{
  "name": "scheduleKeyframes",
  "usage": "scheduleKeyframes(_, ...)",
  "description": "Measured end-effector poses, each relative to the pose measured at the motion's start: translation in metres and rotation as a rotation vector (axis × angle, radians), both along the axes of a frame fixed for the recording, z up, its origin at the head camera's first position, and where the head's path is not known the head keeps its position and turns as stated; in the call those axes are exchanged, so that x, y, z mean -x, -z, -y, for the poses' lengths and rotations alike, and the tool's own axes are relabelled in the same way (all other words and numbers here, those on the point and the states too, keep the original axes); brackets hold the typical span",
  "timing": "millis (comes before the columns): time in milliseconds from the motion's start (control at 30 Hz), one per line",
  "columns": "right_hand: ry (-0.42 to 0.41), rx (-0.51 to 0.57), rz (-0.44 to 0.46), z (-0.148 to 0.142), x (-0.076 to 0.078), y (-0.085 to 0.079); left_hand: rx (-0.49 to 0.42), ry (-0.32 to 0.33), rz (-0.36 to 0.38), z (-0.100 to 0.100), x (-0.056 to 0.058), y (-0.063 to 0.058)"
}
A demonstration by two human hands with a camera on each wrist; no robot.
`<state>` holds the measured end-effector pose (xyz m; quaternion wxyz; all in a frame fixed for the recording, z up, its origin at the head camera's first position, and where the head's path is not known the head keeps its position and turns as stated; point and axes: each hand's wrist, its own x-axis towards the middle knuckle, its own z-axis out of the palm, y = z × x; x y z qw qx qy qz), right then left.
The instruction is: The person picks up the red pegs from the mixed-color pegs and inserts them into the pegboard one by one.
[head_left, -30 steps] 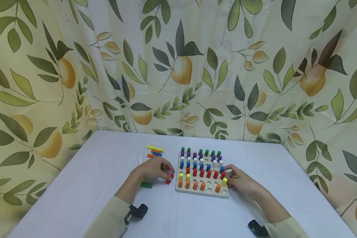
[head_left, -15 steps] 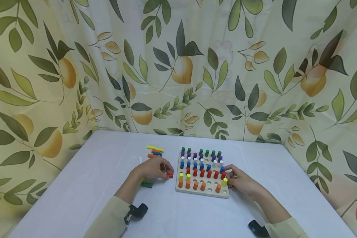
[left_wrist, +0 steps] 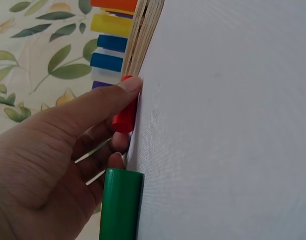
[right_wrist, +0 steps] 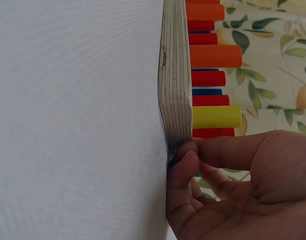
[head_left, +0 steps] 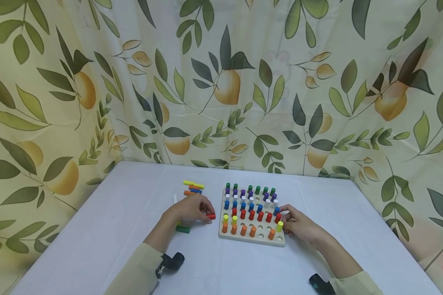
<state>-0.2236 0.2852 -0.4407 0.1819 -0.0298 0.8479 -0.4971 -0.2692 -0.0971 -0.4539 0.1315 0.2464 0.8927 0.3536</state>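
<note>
My left hand (head_left: 192, 209) pinches a red peg (head_left: 211, 216) low over the table, left of the wooden pegboard (head_left: 251, 241). In the left wrist view the thumb lies along the red peg (left_wrist: 124, 120), with the other fingers behind it. A green peg (left_wrist: 122, 205) lies close to that hand. At the board's right edge, my right hand (head_left: 302, 225) grips the wood near the front corner with thumb and fingertips, beside a yellow peg (head_left: 279, 226). Coloured pegs stand upright in rows: orange in front, then yellow, red, blue, white, purple and green. Several holes are bare.
Loose yellow pegs (head_left: 193, 184), orange ones and a blue peg (head_left: 196, 191) lie behind the left hand. A white peg (head_left: 175, 199) is partly hidden by it. A patterned curtain (head_left: 221, 102) hangs behind the white-covered table (head_left: 214, 266).
The red peg in my left fingers has turned from a slant to lying nearly level, pointing at the board. My right hand and the board have stayed put.
</note>
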Motion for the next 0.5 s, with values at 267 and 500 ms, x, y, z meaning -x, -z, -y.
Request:
scheduleKeyframes(267,-0.011,0.009,-0.004,-0.0011,-0.0001,0.0008,-0.005,0.017,-0.002,0.0001,0.0008,0.0015)
scheduleKeyframes(500,-0.012,0.007,-0.004,-0.0018,-0.0004,0.0003,-0.011,0.019,-0.011,0.0005,-0.0001,-0.0021)
